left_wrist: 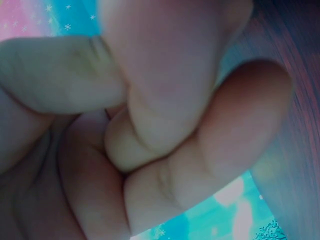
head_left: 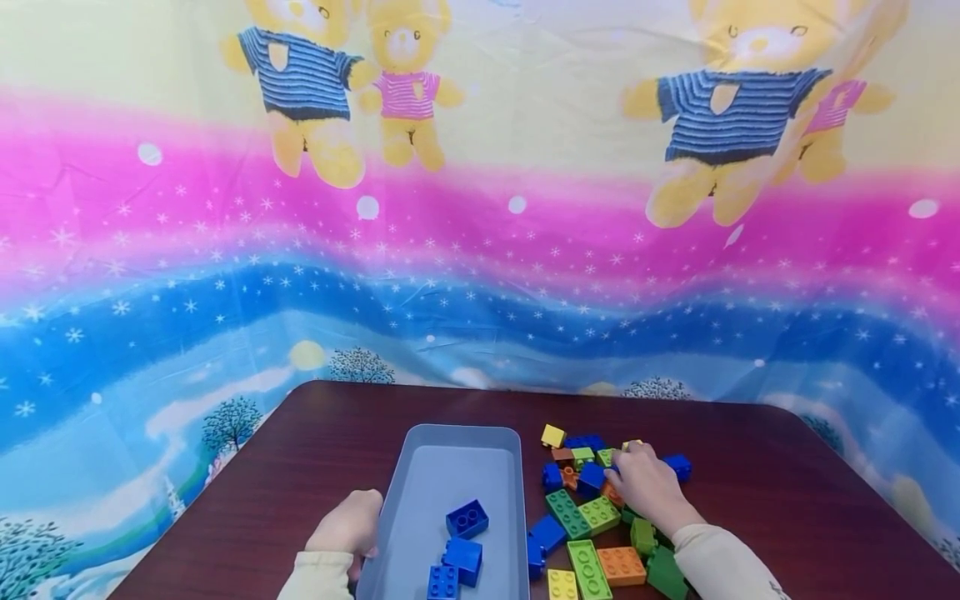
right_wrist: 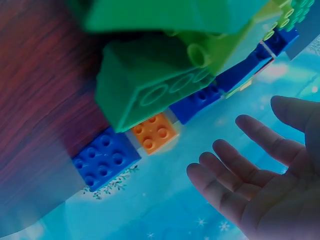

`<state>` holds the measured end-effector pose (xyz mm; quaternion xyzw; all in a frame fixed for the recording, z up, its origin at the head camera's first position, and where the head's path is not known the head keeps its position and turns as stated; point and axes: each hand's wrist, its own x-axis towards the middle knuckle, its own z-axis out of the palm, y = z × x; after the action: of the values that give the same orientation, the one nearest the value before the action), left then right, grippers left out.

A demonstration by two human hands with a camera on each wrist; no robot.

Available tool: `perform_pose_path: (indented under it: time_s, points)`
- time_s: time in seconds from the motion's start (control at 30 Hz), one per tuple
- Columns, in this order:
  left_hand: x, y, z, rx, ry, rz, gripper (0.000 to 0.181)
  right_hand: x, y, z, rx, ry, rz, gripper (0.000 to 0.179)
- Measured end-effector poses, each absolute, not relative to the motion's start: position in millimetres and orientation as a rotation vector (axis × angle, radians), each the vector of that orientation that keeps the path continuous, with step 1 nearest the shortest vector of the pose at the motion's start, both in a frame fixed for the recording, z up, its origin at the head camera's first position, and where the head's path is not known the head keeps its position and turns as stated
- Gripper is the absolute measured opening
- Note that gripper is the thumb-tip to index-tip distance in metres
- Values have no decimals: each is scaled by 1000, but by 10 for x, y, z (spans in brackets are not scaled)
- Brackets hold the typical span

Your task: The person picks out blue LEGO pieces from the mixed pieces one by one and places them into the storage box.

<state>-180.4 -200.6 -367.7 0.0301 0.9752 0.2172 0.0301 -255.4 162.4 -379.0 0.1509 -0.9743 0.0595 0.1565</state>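
On the dark table, a grey tray (head_left: 420, 475) holds three blue bricks: one upper brick (head_left: 467, 519), a middle brick (head_left: 463, 560) and a lower brick (head_left: 442, 582). Beside the tray's left wall is my left hand (head_left: 347, 525). Its fingers (left_wrist: 165, 75) are curled in the left wrist view, with no object seen between them. My right hand (head_left: 648, 483) reaches over the loose bricks right of the tray. The right wrist view shows that hand (right_wrist: 265, 175) with spread, slightly bent fingers and nothing in them. A yellow brick (head_left: 632, 444) shows by its fingertips, partly hidden.
Several loose bricks crowd the tray's right side, among them a dark green brick (head_left: 567, 513), a lime brick (head_left: 588, 569), an orange brick (head_left: 622, 567) and a blue brick (head_left: 677, 467). A printed bear curtain (head_left: 480, 275) hangs behind the table (head_left: 330, 433).
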Motion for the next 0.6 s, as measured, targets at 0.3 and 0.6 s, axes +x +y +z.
perform_pose_path:
  time_s: [0.3, 0.6]
  points:
    - [-1809, -2002, -3680, 104, 2997, 663, 23, -2614, 1809, -3854, 383, -2822, 226, 7]
    - [-1814, -1997, -3684, 108, 2988, 669, 22, -2668, 1980, -3903, 348, -2842, 212, 6]
